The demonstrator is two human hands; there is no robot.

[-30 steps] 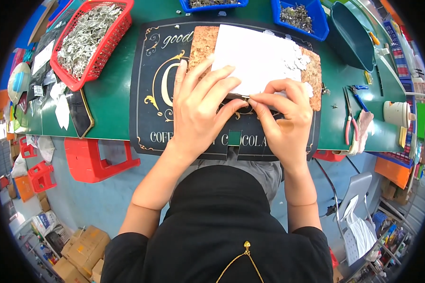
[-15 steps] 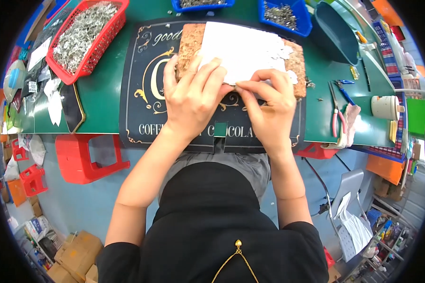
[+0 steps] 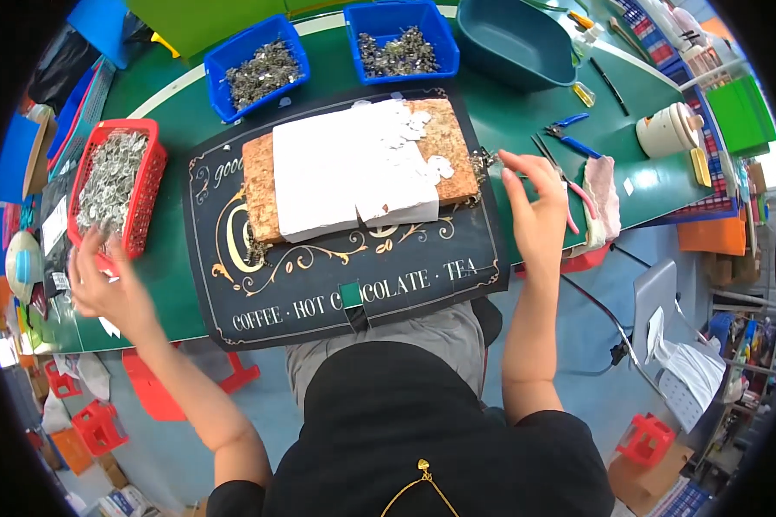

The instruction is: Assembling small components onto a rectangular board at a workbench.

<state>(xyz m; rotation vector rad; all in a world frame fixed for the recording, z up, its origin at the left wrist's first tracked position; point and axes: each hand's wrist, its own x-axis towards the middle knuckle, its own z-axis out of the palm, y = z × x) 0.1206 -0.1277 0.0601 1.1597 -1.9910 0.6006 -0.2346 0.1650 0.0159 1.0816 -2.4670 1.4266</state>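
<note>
Head view, looking straight down: the person sits at a green table with a black printed mat laid in front of them, presumably as a work surface that keeps small parts from scattering. On the mat lies a cork board, mostly covered by a white sheet with torn white scraps strewn over its right part.

The left hand is spread out to the side, its fingers loosely open, just beside the near end of the red basket heaped with small silvery metal pieces; whether it holds any piece cannot be told. The basket stands within easy reach on that side, which suits picking from it.

The right hand is out to the right of the mat, fingers loosely curled and partly open, fingertips pointing toward a small cluster of metal bits at the cork board's right edge. Nothing shows clearly in its grip. Just beyond it lie pink-handled pliers and blue-handled pliers, with a crumpled pinkish cloth beside them.

Farther back stand two blue bins of darker metal parts and an empty teal tub; a cream lidded pot sits at the right.
</note>
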